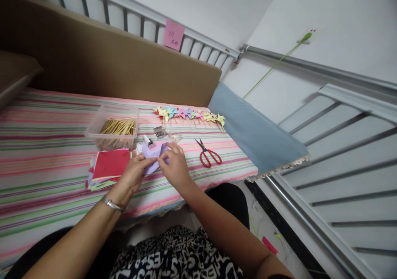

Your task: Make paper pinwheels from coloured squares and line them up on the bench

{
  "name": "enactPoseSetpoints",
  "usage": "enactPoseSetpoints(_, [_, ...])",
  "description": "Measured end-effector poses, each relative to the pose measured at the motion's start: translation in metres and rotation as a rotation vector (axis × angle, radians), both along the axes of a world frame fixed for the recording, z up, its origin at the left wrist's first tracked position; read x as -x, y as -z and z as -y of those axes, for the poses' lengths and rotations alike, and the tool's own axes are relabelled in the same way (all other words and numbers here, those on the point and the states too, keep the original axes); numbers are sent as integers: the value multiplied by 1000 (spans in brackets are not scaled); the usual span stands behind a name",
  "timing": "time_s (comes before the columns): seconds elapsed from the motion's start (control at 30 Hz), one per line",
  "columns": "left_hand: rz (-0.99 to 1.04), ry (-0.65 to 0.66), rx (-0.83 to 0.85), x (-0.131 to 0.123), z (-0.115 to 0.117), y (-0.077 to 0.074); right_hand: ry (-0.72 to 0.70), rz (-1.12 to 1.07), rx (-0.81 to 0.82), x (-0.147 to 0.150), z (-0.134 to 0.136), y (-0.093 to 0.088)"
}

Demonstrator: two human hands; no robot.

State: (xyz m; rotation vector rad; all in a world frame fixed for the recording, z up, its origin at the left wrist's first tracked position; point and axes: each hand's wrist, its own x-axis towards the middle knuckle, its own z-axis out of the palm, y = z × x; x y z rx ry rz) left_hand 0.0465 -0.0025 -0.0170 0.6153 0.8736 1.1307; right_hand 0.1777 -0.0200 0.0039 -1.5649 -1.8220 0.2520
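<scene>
A purple sheet of paper [151,168], partly folded, is held between both hands over the striped cloth. My left hand [136,170] pinches its lower left side with thumb and fingers. On the other side my right hand [174,163] grips the paper near its middle, fingertips close to the left thumb. Just left of my left hand lies a stack of coloured paper squares [111,164], a red one on top. Behind the purple paper stand a small open box [159,132] of tiny pieces and a small clear container [174,136]. Red-handled scissors [208,155] lie open to the right.
A clear plastic bin [93,126] holds many wooden sticks [119,127]. Several finished paper pinwheels [186,113] lie in a row at the back. A brown board [124,64] and white railing border the bed. Paper scraps [269,245] lie on the floor at right.
</scene>
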Motion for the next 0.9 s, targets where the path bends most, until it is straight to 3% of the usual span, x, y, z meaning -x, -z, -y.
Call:
enactPoseSetpoints(0.1, [-50,25,-20,2,-3,0,-13,-3,-36,-4,-1,-4])
enactPoseSetpoints(0.23, [-248,152,-54,5,-5,1,-74,5,-37,-17,-6,-28])
enactPoseSetpoints(0.4, [-410,270,-115,3,-3,4,-289,72,422,-23,-9,-53])
enactPoseSetpoints(0.47, [-407,290,-128,2,-2,5,-309,111,503,-22,-10,-54])
enactPoseSetpoints(0.7, [-427,306,-163,3,-4,13,-291,86,527,-21,-11,-43])
enactPoseSetpoints(0.8, [-400,299,-173,2,-5,15,-287,-39,549,-21,-13,-37])
enactPoseSetpoints(0.9, [-288,212,-141,2,-6,11,-268,-274,623,-24,-17,-30])
